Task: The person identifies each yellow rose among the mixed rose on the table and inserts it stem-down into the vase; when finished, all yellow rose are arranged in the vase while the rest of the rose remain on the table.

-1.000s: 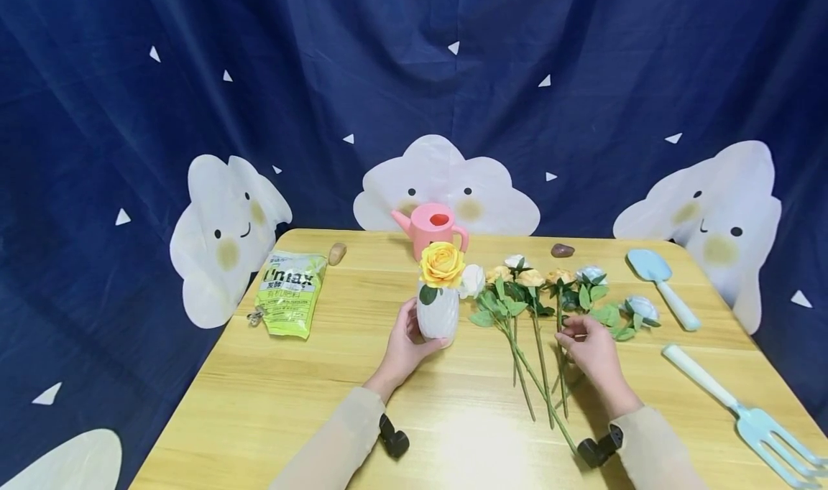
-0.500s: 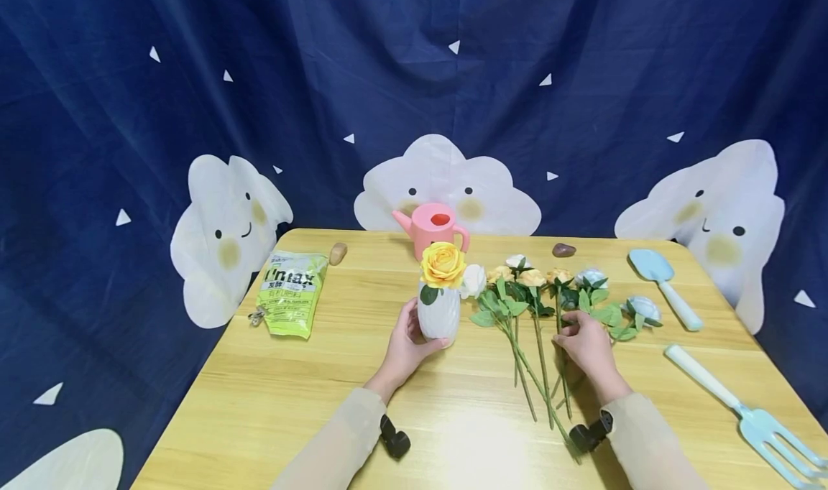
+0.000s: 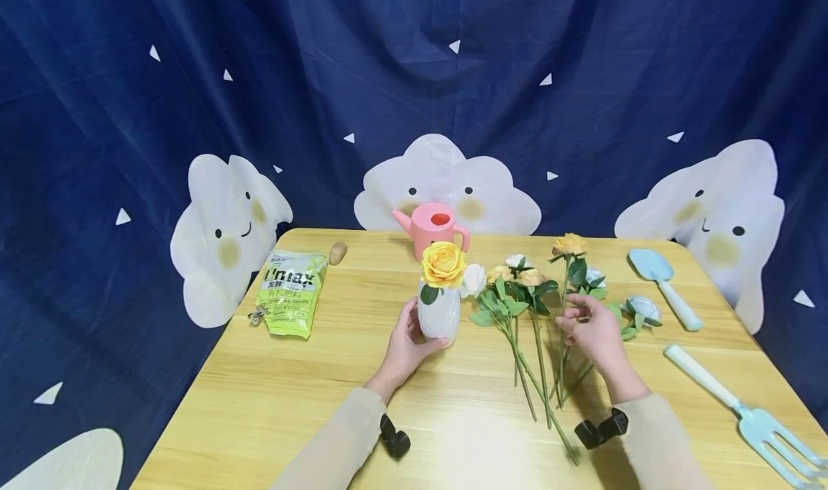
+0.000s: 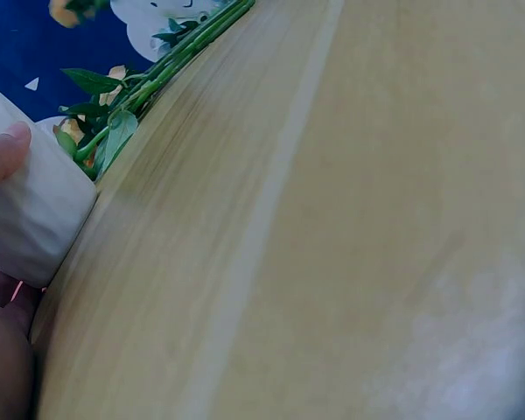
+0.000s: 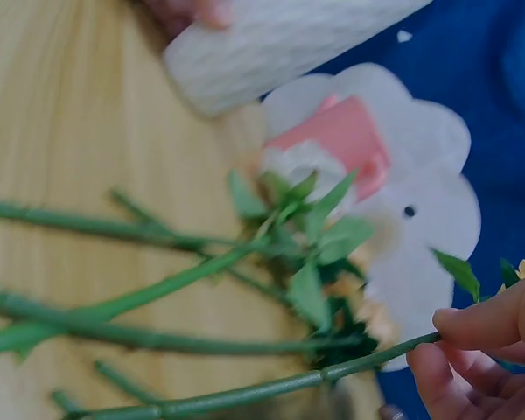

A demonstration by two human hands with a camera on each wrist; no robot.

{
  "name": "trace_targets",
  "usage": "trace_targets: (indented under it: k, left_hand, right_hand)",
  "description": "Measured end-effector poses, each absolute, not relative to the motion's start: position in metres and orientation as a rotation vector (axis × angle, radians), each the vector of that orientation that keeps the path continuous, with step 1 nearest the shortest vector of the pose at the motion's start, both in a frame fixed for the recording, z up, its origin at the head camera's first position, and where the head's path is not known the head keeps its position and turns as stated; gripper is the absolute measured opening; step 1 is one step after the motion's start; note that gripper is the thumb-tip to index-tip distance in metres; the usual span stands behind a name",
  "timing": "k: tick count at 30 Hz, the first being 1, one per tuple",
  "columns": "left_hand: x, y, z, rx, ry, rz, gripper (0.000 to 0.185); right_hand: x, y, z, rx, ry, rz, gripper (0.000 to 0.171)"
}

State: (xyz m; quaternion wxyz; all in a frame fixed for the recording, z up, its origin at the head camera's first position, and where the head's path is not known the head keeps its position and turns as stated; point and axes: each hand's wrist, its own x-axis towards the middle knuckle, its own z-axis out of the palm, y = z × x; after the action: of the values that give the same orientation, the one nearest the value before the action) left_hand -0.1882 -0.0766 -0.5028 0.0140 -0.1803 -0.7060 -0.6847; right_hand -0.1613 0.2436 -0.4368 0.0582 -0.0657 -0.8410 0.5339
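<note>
My left hand (image 3: pixel 410 343) grips a white textured vase (image 3: pixel 440 316) near its base, thumb in front. A yellow rose (image 3: pixel 443 264) stands in the vase, and a white flower (image 3: pixel 474 280) shows beside its rim. My right hand (image 3: pixel 591 332) pinches the green stem of an orange-yellow rose (image 3: pixel 570 244), raised above the others; in the right wrist view thumb and fingertip close on the stem (image 5: pixel 332 372). Left of that hand lie several flowers with pale orange blooms (image 3: pixel 532 278) and a white bloom (image 3: pixel 517 261). Pale blue roses (image 3: pixel 643 307) lie to its right.
Behind the vase stands a pink watering can (image 3: pixel 432 225). A green fertilizer bag (image 3: pixel 289 294) and a tan stone (image 3: pixel 338 253) are at the left. At the right lie a light blue trowel (image 3: pixel 663 285) and a garden fork (image 3: pixel 744 411).
My right hand has lifted the orange-yellow rose off the table, its bloom rising above the other flowers. The left hand and the vase have stayed in place.
</note>
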Motion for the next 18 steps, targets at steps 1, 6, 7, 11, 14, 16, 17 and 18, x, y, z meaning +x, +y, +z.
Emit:
trace_targets:
  k: [1,6,7,11,14,16,17,18]
  left_hand:
    - [-0.188,-0.077,-0.503,-0.564,-2.197,-2.133,0.082]
    - [-0.188,-0.077,-0.502,-0.576,-2.208,-2.120,0.082]
    - [-0.188,-0.077,-0.502,-0.575,-2.212,-2.117,0.082]
    - [-0.188,-0.077,-0.501,-0.564,-2.222,-2.102,0.082]
    - [-0.188,-0.077,-0.501,-0.558,-2.226,-2.095,0.081]
    - [-0.187,-0.077,-0.501,-0.552,-2.231,-2.098,0.081]
    - [-0.187,-0.077,-0.501,-0.549,-2.233,-2.102,0.081]
    - [-0.187,-0.077,-0.501,-0.546,-2.236,-2.106,0.082]
  right_hand:
    - [-0.161,0.242,-0.432,-0.175,-2.532,1.617,0.048]
    - [-0.163,0.230,-0.408,-0.097,-2.451,1.650,0.043]
    - [-0.163,0.227,-0.403,-0.083,-2.437,1.666,0.042]
    - [-0.168,0.213,-0.382,-0.018,-2.402,1.720,0.037]
    - [-0.174,0.201,-0.365,0.029,-2.361,1.769,0.034]
    - [-0.178,0.193,-0.354,0.058,-2.319,1.804,0.032]
    - [-0.180,0.189,-0.349,0.073,-2.299,1.816,0.031]
    - [-0.183,0.185,-0.343,0.088,-2.278,1.835,0.031]
